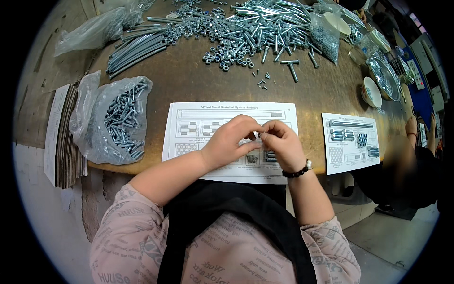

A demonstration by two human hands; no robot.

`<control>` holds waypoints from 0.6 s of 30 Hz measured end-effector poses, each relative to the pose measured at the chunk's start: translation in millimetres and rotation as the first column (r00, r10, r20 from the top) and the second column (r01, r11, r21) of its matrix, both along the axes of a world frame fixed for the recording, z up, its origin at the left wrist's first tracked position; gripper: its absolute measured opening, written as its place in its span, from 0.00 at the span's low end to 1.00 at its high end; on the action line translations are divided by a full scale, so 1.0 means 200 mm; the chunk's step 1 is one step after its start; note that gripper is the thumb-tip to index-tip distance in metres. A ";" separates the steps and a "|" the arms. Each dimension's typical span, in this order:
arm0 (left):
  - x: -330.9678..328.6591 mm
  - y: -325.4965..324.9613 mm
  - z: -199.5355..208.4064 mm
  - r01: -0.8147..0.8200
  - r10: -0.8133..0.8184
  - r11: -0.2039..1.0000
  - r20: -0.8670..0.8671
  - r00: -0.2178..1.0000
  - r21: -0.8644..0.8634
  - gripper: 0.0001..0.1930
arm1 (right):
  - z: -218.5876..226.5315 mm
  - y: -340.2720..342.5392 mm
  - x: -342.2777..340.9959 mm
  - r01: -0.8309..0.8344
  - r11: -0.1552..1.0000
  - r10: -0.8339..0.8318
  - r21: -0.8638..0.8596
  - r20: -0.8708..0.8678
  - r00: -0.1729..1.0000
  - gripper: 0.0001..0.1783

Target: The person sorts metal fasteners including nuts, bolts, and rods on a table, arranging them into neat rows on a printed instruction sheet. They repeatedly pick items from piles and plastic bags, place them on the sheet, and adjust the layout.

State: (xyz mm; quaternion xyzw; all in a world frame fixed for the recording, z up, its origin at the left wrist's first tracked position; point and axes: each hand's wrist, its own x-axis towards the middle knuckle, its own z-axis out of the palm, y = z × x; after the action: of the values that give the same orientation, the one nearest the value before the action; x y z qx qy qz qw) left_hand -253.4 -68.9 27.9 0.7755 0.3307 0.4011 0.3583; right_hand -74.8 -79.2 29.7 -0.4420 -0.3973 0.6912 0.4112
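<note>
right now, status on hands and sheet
Left hand and right hand fingertips close together; anything pinched too hidden to tell. Printed sheet beneath, partly covered by both hands. Nut pile beyond, well clear.

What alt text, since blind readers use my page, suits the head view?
A person's left hand and right hand meet over a printed sheet on a table. Nuts and bolts lie piled beyond; a plastic bag at left holds screws.

Bench (189, 85) carries one bag of bolts (124, 120) at its left, two printed diagrams (347, 144) along its front; two hands (234, 137) are above it.
</note>
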 end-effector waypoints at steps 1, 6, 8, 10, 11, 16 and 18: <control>0.00 0.00 0.00 -0.008 0.008 0.999 -0.005 1.000 0.040 0.13 | -0.01 -0.03 -0.02 0.032 0.997 -0.039 -0.073 -0.099 0.994 0.06; 0.01 -0.02 0.01 0.013 -0.013 1.000 0.004 1.000 0.027 0.09 | -0.04 -0.11 -0.01 0.062 0.958 -0.169 -0.278 -0.379 0.910 0.04; 0.00 -0.04 0.01 0.002 0.002 0.996 0.047 0.999 -0.095 0.07 | -0.06 -0.14 0.00 0.069 0.967 -0.159 -0.245 -0.371 0.915 0.04; 0.00 -0.06 -0.01 0.013 -0.005 0.988 0.053 0.999 -0.156 0.06 | -0.07 -0.16 0.00 0.090 0.966 -0.170 -0.242 -0.334 0.927 0.04; -0.01 -0.07 -0.02 0.027 -0.021 0.987 0.040 0.999 -0.158 0.06 | -0.08 -0.18 0.00 0.093 0.967 -0.167 -0.239 -0.310 0.936 0.05; -0.04 -0.08 -0.09 0.028 -0.056 0.977 -0.130 0.990 -0.210 0.05 | -0.07 -0.24 0.01 -0.280 0.782 -0.265 0.556 0.704 0.659 0.04; -0.03 -0.10 -0.13 0.007 -0.044 0.985 -0.211 0.977 -0.171 0.05 | -0.12 -0.26 -0.01 -0.402 0.682 -0.383 0.612 0.766 0.517 0.04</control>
State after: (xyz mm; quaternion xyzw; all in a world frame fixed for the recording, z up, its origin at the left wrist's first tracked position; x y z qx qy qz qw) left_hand -259.1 -88.2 1.3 0.7850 0.3902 0.2813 0.3903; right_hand -76.6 -131.0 6.3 -0.5154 -0.7881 0.1618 0.2951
